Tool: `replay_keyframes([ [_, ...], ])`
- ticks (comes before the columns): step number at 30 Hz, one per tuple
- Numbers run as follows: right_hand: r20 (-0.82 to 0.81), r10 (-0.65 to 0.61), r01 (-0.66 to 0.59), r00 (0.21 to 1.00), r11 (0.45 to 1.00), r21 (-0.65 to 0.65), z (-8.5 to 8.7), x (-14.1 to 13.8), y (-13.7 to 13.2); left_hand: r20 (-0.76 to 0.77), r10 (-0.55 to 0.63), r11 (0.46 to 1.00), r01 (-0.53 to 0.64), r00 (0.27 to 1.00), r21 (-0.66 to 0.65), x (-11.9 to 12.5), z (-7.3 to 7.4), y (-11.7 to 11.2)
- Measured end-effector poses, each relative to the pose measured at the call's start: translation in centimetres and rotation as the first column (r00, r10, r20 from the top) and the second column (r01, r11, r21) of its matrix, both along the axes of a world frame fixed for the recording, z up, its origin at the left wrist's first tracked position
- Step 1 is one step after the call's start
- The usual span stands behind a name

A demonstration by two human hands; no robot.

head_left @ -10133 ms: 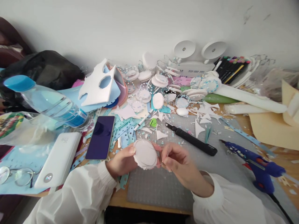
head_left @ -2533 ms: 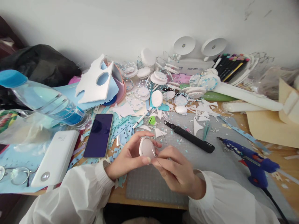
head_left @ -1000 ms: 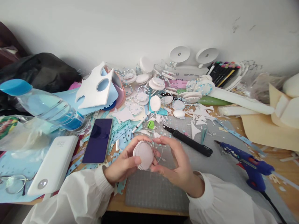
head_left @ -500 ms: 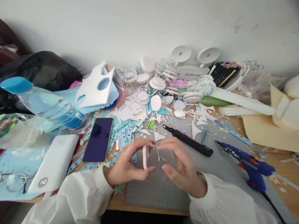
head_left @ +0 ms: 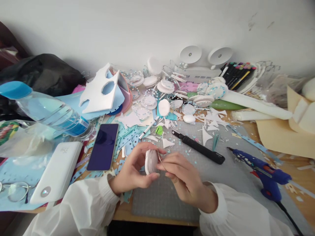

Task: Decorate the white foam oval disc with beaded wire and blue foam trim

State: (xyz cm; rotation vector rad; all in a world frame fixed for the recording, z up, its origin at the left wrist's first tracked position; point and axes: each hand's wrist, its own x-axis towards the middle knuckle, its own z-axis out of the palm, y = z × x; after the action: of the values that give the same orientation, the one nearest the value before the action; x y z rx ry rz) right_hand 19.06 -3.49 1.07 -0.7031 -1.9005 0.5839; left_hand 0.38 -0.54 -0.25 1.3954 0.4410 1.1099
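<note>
Behind your messy desk, a pale wall point(head_left: 137, 29) fills the top of the frame. Low in the middle, your left hand point(head_left: 134, 168) grips a round white disc point(head_left: 150, 162). Its fingers curl over the top and its thumb sits under the bottom edge. You tip the disc so its face points to the right of the frame, and its bumpy edge shows on the left. Your right hand point(head_left: 188, 182) is just beside it, and its finger and thumb pinch a thin wire point(head_left: 159, 158) next to the disc. Some wire seems to bend over the disc's face, but it is too fine to be sure.

Both hands are up over the gray mat point(head_left: 167, 203). Near the middle, a black knife point(head_left: 201, 147) lies at a slant on the mat, past your right hand. On the right side of the frame, a blue glue gun point(head_left: 263, 170) lies on its side. To the left of your left hand lie blue strips point(head_left: 129, 139), then a dark phone point(head_left: 102, 147) and a white power bank point(head_left: 57, 172). Up from those, a water bottle point(head_left: 54, 113) leans in the picture. In the upper middle, more white discs point(head_left: 167, 86) are heaped up, and some have blue and white dots around them.
</note>
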Motion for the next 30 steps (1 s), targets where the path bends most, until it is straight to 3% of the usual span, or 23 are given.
replay_keyframes([
  [6, 0.028, -0.008, 0.006, 1.0, 0.998, 0.055, -0.52, 0.07, 0.21, 0.018, -0.045, 0.992, 0.047, 0.999, -0.121, -0.16, 0.66, 0.04],
  [16, 0.059, -0.025, 0.018, 0.998, 0.992, 0.125, -0.76, -0.01, 0.03, 0.037, -0.113, 0.975, 0.118, 0.993, -0.19, -0.22, 0.41, 0.02],
  [30, 0.07, 0.039, -0.044, 0.997, 0.997, 0.071, -1.03, 0.26, 0.09, 0.054, -0.126, 0.983, 0.132, 0.991, -0.127, -0.15, 0.07, 0.05],
])
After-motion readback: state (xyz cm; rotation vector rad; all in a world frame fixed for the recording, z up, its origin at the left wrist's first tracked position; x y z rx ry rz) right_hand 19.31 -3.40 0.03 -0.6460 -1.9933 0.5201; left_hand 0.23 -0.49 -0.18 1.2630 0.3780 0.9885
